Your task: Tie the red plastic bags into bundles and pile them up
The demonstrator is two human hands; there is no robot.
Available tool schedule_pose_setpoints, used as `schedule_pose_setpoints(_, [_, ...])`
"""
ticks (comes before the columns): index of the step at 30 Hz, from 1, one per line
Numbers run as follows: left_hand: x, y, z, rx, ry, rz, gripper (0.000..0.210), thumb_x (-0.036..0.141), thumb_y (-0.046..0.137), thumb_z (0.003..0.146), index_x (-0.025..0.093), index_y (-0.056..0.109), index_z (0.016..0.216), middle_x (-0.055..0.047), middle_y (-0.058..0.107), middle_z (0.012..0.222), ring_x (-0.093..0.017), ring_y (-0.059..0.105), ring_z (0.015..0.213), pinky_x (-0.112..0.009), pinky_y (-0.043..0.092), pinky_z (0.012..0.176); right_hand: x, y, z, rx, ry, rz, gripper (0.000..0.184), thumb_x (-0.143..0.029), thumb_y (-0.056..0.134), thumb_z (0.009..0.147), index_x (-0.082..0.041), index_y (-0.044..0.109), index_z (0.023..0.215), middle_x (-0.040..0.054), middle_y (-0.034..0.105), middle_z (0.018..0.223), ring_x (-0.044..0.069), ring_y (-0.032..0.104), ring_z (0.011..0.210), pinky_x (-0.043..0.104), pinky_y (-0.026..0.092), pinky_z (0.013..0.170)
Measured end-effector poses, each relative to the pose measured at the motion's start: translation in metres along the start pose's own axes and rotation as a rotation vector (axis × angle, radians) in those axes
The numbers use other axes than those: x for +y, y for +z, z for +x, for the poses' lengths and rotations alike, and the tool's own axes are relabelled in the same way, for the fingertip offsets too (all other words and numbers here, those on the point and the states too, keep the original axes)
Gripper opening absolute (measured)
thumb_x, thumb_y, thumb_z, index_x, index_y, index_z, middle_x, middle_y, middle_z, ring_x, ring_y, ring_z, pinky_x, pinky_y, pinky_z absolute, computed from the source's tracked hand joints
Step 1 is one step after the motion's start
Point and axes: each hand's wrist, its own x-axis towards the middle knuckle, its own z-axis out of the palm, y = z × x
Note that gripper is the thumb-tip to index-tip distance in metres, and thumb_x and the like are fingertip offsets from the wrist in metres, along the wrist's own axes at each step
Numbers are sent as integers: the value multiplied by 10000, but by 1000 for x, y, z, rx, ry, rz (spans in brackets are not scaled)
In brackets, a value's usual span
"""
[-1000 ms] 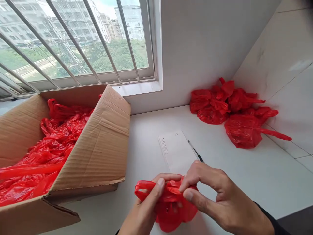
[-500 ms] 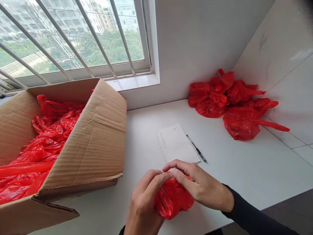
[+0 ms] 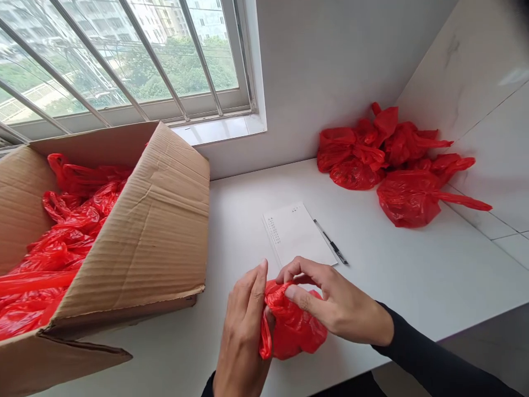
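A red plastic bag (image 3: pixel 295 328) sits bunched near the front of the white table, between my two hands. My right hand (image 3: pixel 334 303) comes in from the right, its thumb and fingers pinching the gathered top of the bag. Against the bag's left side is my left hand (image 3: pixel 247 325), thumb pointing up and its other fingers partly hidden behind the plastic. A loop of the bag hangs by the left palm. What the bag contains cannot be seen.
An open cardboard box (image 3: pixel 165 220) full of red plastic bags (image 3: pixel 82 220) stands at left. Beyond my hands lie a white notebook (image 3: pixel 297 234) and a black pen (image 3: pixel 332 242). Several tied red bags (image 3: pixel 409 198) are piled at the back right. A barred window (image 3: pixel 165 66) is behind the box.
My left thumb has lifted off the bag's top and now points up, and a bag loop shows by the left palm. My right hand stays at the gathered top. The view has shifted slightly.
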Motion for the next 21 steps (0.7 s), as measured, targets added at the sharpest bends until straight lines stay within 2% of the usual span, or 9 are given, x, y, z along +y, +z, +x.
schedule_pose_setpoints(2, [-4,1,-7,7,7,56,550,230,363,1032,207,238,1567,-109,464,1470,-226,421,1349,-390,362,1131,4,-5,-3,49,25,-7,86,-251,485,998,-232,547,943,-29,609,901,132,580,859,297,460,826])
schedule_pose_setpoints(5, [-21,1,-29,51,-5,117,535,193,375,1024,225,290,1552,-95,475,1480,-238,420,1359,-419,325,1145,24,-21,-10,199,96,-102,123,-308,473,1011,-243,514,914,-48,514,803,125,497,750,289,413,721])
schedule_pose_setpoints(9, [-49,-1,-61,6,-115,173,452,224,430,1016,328,468,1454,-42,539,1403,-221,505,1261,-373,420,1020,58,-39,-18,292,196,-92,166,-391,469,1012,-247,513,941,-43,458,799,137,450,745,300,404,721])
schedule_pose_setpoints(11, [-51,-2,-66,23,-167,149,393,253,452,1011,367,554,1374,-23,576,1333,-207,549,1192,-353,447,974,64,-38,-19,295,207,-60,186,-413,458,1014,-248,514,949,-37,462,817,140,454,758,299,416,731])
schedule_pose_setpoints(14, [-37,-1,-53,165,-209,59,439,253,384,1025,313,473,1450,-51,543,1394,-215,521,1263,-369,418,1052,57,-23,-17,329,185,-35,221,-451,434,1018,-256,512,948,-30,494,840,142,489,773,293,453,753])
schedule_pose_setpoints(16, [-22,2,-42,173,-151,58,482,277,317,1037,243,378,1514,-84,438,1521,-243,416,1390,-398,352,1134,50,-5,-19,336,167,-25,225,-459,403,1026,-270,525,1027,-6,578,949,155,569,869,297,501,817])
schedule_pose_setpoints(18, [-11,12,-37,85,12,135,508,333,288,1043,180,362,1522,-105,367,1582,-274,322,1463,-424,292,1184,53,16,-27,329,119,-78,252,-422,360,1039,-294,501,1205,33,619,1189,180,611,1080,318,524,935])
schedule_pose_setpoints(20, [-9,30,-40,19,219,266,539,394,290,1038,137,401,1499,-111,416,1562,-280,324,1467,-429,267,1203,72,35,-37,309,-8,-254,348,-349,352,1038,-311,415,1378,49,559,1400,192,559,1270,333,501,1042])
schedule_pose_setpoints(21, [-12,42,-44,30,278,330,529,399,290,1038,143,442,1475,-93,462,1537,-265,350,1457,-412,269,1205,88,42,-41,299,-102,-388,408,-321,381,1024,-306,382,1432,49,524,1460,203,532,1318,332,502,1054])
